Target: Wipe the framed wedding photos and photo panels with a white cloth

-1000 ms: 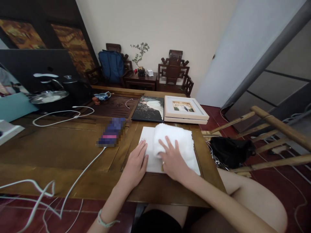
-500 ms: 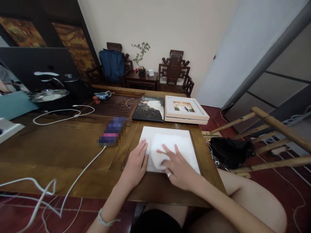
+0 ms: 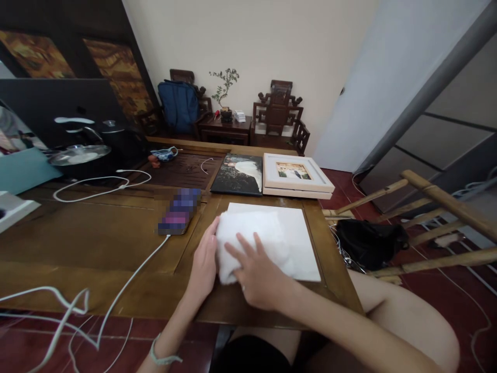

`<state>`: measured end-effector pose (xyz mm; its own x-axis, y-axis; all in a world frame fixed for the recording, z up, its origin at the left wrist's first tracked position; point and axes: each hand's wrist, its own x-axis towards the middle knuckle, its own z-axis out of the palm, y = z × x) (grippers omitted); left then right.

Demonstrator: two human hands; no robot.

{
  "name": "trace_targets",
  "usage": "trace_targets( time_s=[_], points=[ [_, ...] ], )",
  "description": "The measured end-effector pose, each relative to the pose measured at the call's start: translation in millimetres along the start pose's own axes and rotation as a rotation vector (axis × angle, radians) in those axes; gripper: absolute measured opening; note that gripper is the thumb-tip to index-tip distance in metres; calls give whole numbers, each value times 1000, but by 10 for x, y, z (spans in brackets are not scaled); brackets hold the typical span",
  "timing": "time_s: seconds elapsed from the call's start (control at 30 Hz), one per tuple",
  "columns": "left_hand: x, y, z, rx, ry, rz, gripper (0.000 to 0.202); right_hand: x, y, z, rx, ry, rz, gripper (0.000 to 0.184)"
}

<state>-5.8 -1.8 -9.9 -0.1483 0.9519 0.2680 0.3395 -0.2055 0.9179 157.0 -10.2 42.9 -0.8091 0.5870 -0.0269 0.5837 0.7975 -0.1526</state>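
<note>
A folded white cloth (image 3: 252, 223) lies over the left part of a flat white board (image 3: 301, 243) at the table's near edge. My right hand (image 3: 264, 280) presses on top of the cloth, fingers spread apart. My left hand (image 3: 204, 261) is at the left side, fingers stretched out along the cloth's edge; the board's left edge is hidden there under the cloth.
Behind the board lie a dark photo panel (image 3: 238, 173) and stacked pale picture frames (image 3: 297, 173). Left of it is a blurred-out phone (image 3: 178, 211) with a white cable (image 3: 132, 280). A lidded pan (image 3: 79, 155) stands farther left, and a bamboo chair (image 3: 446, 210) is on the right.
My right hand has slid left with the cloth, baring the board's right part and covering its left edge. My left hand has shifted slightly left and turned more upright on its side.
</note>
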Motion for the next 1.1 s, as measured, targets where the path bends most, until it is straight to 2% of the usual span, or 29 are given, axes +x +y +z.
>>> trace_targets(
  time_s=[0.07,0.13,0.23,0.33,0.47,0.57,0.67,0.77,0.97,1.03,1.1],
  points=[
    [3,8,7,5,20,-10,51,-197,-146,-12,23,-40,-89,29],
    [-5,12,27,55,13,14,51,-355,-190,-53,80,-73,-101,30],
    [-29,-17,72,174,-77,120,47,-432,-39,-154,168,-56,30,27],
    [-49,-87,114,308,-172,268,43,-284,289,-227,167,22,183,29],
    [-54,-163,139,442,-178,393,42,135,674,-224,122,113,276,33],
    [-50,-175,136,486,-170,419,40,408,778,-218,127,141,288,34],
    [-50,-171,129,500,-170,431,40,480,811,-247,145,160,296,33],
    [-54,-165,131,493,-168,439,40,322,918,-293,160,183,332,31],
    [-54,-157,144,491,-160,446,41,-277,1272,-277,127,244,480,31],
    [-54,-159,146,498,-159,446,41,-467,1241,-207,115,243,506,31],
    [-56,-163,145,507,-164,446,41,-656,1076,-130,108,220,499,30]
  ],
)
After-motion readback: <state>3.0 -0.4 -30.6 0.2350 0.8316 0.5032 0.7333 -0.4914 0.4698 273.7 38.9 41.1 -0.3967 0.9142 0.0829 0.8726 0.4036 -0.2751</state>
